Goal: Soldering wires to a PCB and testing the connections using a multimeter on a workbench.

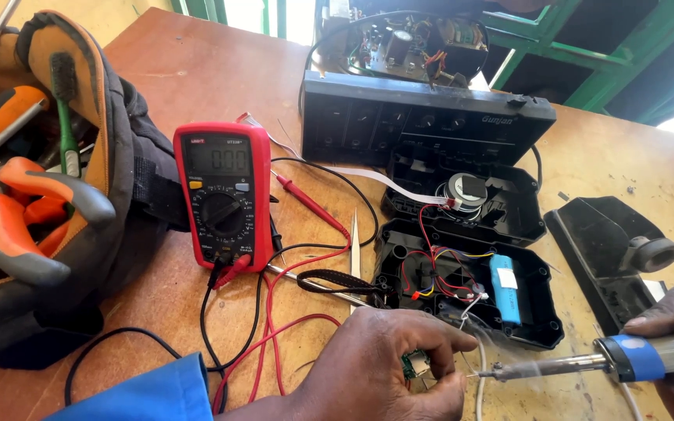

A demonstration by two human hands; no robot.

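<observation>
A red multimeter (224,199) stands a little left of the middle of the frame. Near its top is a small screen (218,160), a wide gray box shape with dark digits on it. In the lower right part of the middle, inside an open black case (536,331), lies a blue battery (505,287) shaped like a short tube. It has a small white label (506,278) stuck on it, square in shape. Higher up, right of the middle, a long black panel (431,117) has pale lettering printed near its right end.
</observation>
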